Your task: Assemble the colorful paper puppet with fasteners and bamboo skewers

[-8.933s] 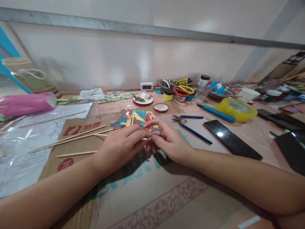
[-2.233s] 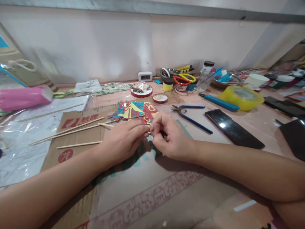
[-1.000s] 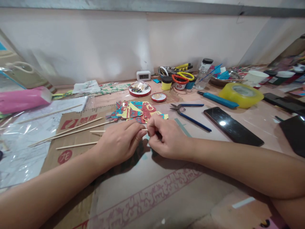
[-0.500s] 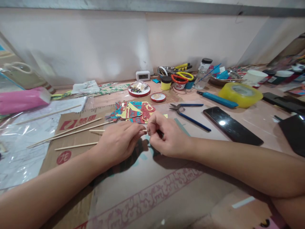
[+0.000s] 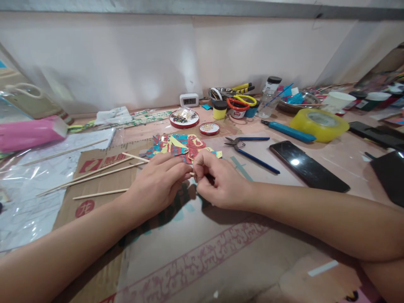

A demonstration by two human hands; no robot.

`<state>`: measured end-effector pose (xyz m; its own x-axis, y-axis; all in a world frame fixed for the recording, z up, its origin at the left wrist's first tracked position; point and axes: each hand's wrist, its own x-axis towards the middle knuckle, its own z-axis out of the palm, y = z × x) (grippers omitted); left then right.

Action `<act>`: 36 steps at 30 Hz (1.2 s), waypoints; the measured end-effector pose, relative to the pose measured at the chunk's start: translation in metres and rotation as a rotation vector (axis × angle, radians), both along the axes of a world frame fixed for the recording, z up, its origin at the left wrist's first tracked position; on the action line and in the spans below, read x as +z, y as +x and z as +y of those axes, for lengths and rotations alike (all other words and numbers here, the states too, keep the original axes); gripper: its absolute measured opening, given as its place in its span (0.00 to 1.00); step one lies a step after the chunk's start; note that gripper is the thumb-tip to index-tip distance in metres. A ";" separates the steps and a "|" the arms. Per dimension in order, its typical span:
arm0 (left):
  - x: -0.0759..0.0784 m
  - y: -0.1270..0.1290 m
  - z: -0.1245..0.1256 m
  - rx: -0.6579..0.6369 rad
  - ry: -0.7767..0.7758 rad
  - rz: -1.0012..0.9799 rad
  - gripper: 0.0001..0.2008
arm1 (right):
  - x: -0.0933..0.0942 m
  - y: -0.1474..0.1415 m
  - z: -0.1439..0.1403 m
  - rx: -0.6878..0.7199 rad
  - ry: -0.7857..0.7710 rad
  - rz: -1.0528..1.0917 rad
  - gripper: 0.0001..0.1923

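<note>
My left hand (image 5: 158, 179) is closed around a thin wooden stick (image 5: 135, 157). The stick's tail shows behind the hand, and its tip pokes out past my fingertips. Right at that tip my right hand (image 5: 217, 179) is pinched, thumb against curled fingers. Whatever lies in this pinch is too small and covered to name. Just behind both hands lies a painted cut-out figure (image 5: 179, 145) in red, blue and yellow, partly hidden by them. Several more wooden sticks (image 5: 101, 194) rest on the cardboard (image 5: 71, 210) to the left.
Right of my hands lie blue-handled pliers (image 5: 252, 158), a black phone (image 5: 307, 166), a blue utility knife (image 5: 288, 131) and a yellow tape roll (image 5: 318, 123). Behind stand lids of beads (image 5: 184, 118), a small clock (image 5: 189, 99) and paint jars (image 5: 219, 110). A pink packet (image 5: 31, 133) is at left.
The stick in my left hand has turned, its tail now pointing farther up and back. Both hands remain nearly in place, fingertips still together at the tip.
</note>
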<state>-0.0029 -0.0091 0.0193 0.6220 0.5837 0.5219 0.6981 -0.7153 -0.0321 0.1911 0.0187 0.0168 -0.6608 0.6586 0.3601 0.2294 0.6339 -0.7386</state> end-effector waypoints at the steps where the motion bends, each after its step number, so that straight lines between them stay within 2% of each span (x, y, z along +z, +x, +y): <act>1: 0.000 0.000 0.000 0.006 0.014 0.012 0.11 | 0.000 0.000 0.000 0.002 -0.007 0.005 0.10; 12: -0.003 -0.005 0.002 0.010 0.098 0.078 0.11 | -0.001 0.000 0.001 -0.018 -0.008 0.023 0.10; 20: -0.005 -0.002 0.001 -0.031 0.050 0.006 0.09 | -0.002 0.000 -0.001 -0.042 0.082 0.057 0.10; 27: -0.005 0.000 -0.003 0.049 0.081 -0.103 0.04 | -0.002 -0.001 0.001 -0.039 0.062 0.053 0.09; 36: -0.005 0.001 -0.003 -0.007 0.155 -0.084 0.02 | -0.005 -0.001 0.002 -0.016 -0.003 0.018 0.10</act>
<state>-0.0015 -0.0120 0.0142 0.5763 0.4881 0.6554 0.6980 -0.7112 -0.0841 0.1901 0.0211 0.0117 -0.6434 0.6704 0.3695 0.2266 0.6278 -0.7446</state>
